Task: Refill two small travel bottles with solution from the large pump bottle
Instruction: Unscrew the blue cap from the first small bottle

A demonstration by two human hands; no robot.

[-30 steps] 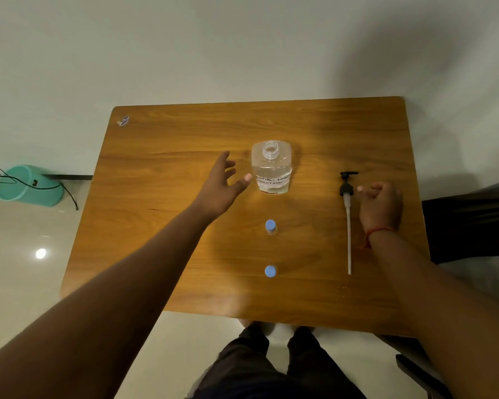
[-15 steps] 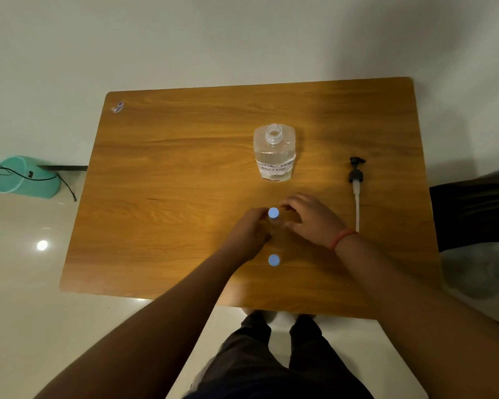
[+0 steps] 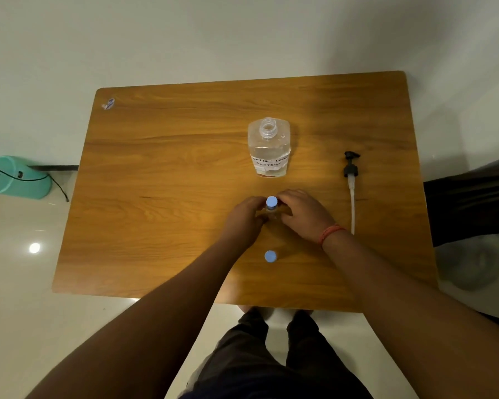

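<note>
The large clear bottle (image 3: pixel 269 151) stands open-necked on the wooden table (image 3: pixel 162 174), with a handwritten label. Its black pump head with a long white tube (image 3: pixel 351 182) lies flat to the right. Two small travel bottles with blue caps stand in a line in front of it. My left hand (image 3: pixel 244 220) and my right hand (image 3: pixel 303 214) close around the farther travel bottle (image 3: pixel 271 202) from either side; only its cap and a bit of its body show. The nearer travel bottle (image 3: pixel 270 256) stands alone between my forearms.
A small sticker (image 3: pixel 108 103) sits at the table's far left corner. On the floor to the left a teal bin (image 3: pixel 15 178) has a black cable across it. A dark object (image 3: pixel 473 203) stands past the table's right edge. My legs show below the near edge.
My left hand came back from beside the large bottle and my right hand left the pump; both now meet around the farther travel bottle. The bottles and pump have stayed put.
</note>
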